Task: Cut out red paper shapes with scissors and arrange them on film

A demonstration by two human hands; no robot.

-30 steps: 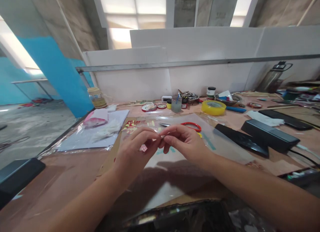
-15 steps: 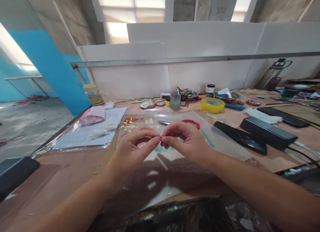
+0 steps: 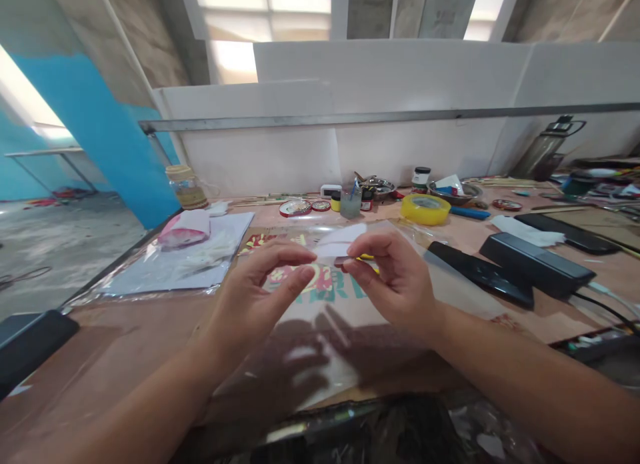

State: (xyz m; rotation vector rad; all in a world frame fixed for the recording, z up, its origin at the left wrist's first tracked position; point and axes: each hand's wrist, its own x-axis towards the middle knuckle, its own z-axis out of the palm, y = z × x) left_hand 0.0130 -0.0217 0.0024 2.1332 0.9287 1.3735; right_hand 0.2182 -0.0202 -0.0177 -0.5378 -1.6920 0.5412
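Note:
A small piece of white paper [image 3: 336,243] hangs over the worktop, its right edge between the thumb and forefinger of my right hand [image 3: 395,277]. My left hand [image 3: 267,284] is at the paper's left end, thumb and forefinger a little apart; whether a fingertip touches the paper is unclear. Below both hands lies a pale translucent sheet [image 3: 445,291] over large teal characters [image 3: 336,287] and pink and yellow shapes. The paper and my right hand cover the spot where the scissors lay.
Yellow tape [image 3: 425,209] lies behind my right hand. Dark phone [image 3: 483,274] and black power brick [image 3: 543,264] are on the right. Folded white sheets [image 3: 175,271] lie left. A cloudy water jar [image 3: 351,203], paint pots and a steel bottle [image 3: 540,147] stand at the back.
My hands have moved apart from a joined fingertip pinch. White paper now shows between them, and my left finger and thumb have parted. The scissors are now hidden.

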